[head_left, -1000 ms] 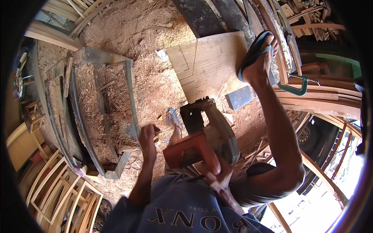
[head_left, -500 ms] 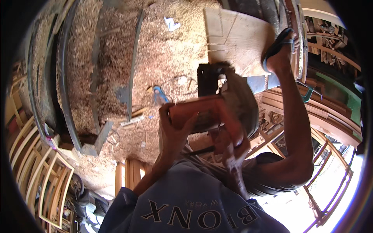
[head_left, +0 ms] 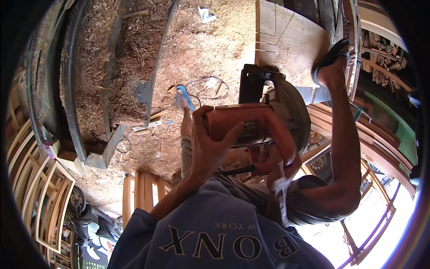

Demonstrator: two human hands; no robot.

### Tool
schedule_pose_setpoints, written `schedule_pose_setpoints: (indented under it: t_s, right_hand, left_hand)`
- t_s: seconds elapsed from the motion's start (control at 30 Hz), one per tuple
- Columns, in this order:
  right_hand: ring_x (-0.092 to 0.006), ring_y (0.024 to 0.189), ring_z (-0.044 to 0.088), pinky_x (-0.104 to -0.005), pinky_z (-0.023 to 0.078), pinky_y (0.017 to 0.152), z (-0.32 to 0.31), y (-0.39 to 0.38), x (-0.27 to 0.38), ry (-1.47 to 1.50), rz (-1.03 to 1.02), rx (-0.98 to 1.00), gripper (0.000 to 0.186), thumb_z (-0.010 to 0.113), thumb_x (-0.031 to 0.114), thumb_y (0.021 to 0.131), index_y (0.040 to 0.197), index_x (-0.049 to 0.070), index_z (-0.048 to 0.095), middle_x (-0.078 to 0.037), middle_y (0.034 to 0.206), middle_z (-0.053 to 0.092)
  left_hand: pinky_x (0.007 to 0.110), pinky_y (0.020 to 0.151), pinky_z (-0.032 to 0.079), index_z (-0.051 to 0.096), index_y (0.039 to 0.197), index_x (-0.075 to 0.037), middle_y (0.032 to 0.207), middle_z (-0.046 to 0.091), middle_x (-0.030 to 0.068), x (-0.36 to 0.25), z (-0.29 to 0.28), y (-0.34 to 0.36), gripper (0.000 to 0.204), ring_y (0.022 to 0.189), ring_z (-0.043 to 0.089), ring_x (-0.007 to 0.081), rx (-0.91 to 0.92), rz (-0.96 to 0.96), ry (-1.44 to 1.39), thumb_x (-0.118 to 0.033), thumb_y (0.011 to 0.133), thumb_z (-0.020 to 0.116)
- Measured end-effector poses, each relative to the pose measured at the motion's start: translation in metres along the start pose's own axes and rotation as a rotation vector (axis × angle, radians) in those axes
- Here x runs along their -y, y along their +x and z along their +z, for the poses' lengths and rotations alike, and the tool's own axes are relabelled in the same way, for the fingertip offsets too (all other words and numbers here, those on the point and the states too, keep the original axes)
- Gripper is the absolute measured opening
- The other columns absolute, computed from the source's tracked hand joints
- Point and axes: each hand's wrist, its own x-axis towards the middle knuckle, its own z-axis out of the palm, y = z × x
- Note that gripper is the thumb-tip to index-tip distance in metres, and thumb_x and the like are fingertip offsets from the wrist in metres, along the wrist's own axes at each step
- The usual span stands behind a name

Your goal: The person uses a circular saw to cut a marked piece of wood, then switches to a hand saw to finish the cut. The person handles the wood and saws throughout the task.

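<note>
At the far left of your work area, pale curved wooden frames [head_left: 47, 193] lean together, below a long dark-railed frame [head_left: 74, 89] with shavings between its rails. To the right of it, the floor [head_left: 210, 45] is thick with shavings, with a white scrap [head_left: 206, 15] near the top and small offcuts [head_left: 150, 124] farther down. Your left foot, in a blue sandal [head_left: 187, 99], stands on that floor. Farther right, a light wooden board [head_left: 291, 40] with lines across it lies by a dark bench, and your right foot, in a dark sandal [head_left: 340, 48], overlaps the board's right end. Stacked planks [head_left: 358, 139] and a green clamp [head_left: 358, 112] fill the far right.

Your left hand [head_left: 207, 148] is spread around the left end of the red circular saw [head_left: 228, 119], thumb across the near face of its housing. Your right hand [head_left: 282, 168] is closed around the saw's rear handle; its fingers are partly in shadow. The saw is in front of your torso, its dark base plate [head_left: 251, 85] towards the board.

A band of shavings lies between the dark frame's right rail and the board's left edge, with a looped dark cord [head_left: 219, 96] on it. The base plate overlaps the board's near edge in view; whether they touch, you cannot tell.
</note>
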Motion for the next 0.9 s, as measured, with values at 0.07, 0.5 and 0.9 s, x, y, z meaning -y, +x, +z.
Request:
schedule_pose_setpoints:
  t_s: [0.07,0.5,0.9]
  right_hand:
    - [-0.0173,0.061,0.062,-0.0325,0.048,0.055,0.000,0.001,0.001,-0.002,-0.002,0.001,0.037,0.070,0.026,0.085,0.097,-0.008,0.063,-0.011,0.070,0.065]
    - [-0.0164,0.058,0.061,-0.0312,0.047,0.052,0.004,0.001,0.001,0.026,0.018,0.001,0.036,0.068,0.025,0.085,0.098,-0.009,0.063,-0.010,0.067,0.064]
    - [-0.0155,0.055,0.060,-0.0299,0.045,0.050,0.005,0.005,0.003,0.038,0.010,0.005,0.036,0.066,0.024,0.085,0.098,-0.009,0.064,-0.009,0.065,0.063]
  left_hand:
    - [0.030,0.081,0.056,0.040,0.131,-0.004,0.113,0.058,0.0168,-0.001,0.000,-0.001,0.068,0.103,0.063,0.0205,0.002,0.007,0.003,-0.014,0.081,0.085]
    - [0.029,0.078,0.057,0.037,0.131,-0.003,0.111,0.058,0.0174,-0.001,-0.001,0.003,0.066,0.098,0.065,0.0202,0.033,0.048,-0.013,-0.012,0.083,0.082]
    - [0.031,0.080,0.056,0.038,0.130,-0.002,0.112,0.056,0.0180,0.004,0.000,0.005,0.067,0.100,0.064,0.0223,0.017,0.049,-0.010,-0.016,0.083,0.083]
